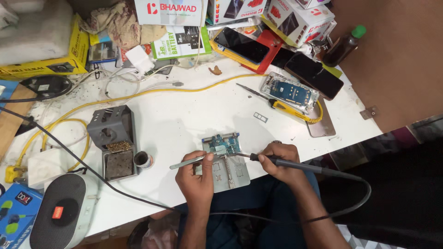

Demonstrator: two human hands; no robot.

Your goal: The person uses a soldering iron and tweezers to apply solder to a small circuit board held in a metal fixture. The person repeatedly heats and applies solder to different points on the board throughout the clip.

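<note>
A small blue circuit board (pixel 224 144) is clamped at the top of a grey metal holder plate (pixel 235 175) near the table's front edge. My left hand (pixel 196 177) grips metal tweezers (pixel 187 162) whose tips rest on the board's left side. My right hand (pixel 279 161) holds a black soldering iron (pixel 295 164) like a pen, its tip touching the board from the right. The iron's black cable (pixel 355 203) loops down off the table.
A grey iron stand with brass wool (pixel 114 138) and a small round tin (pixel 143 159) sit left. Yellow cable (pixel 138 97) crosses the white table (pixel 184 115). An opened phone (pixel 291 92), other phones, boxes and a brown bottle (pixel 344 46) crowd the back. A grey speaker (pixel 62 216) lies front left.
</note>
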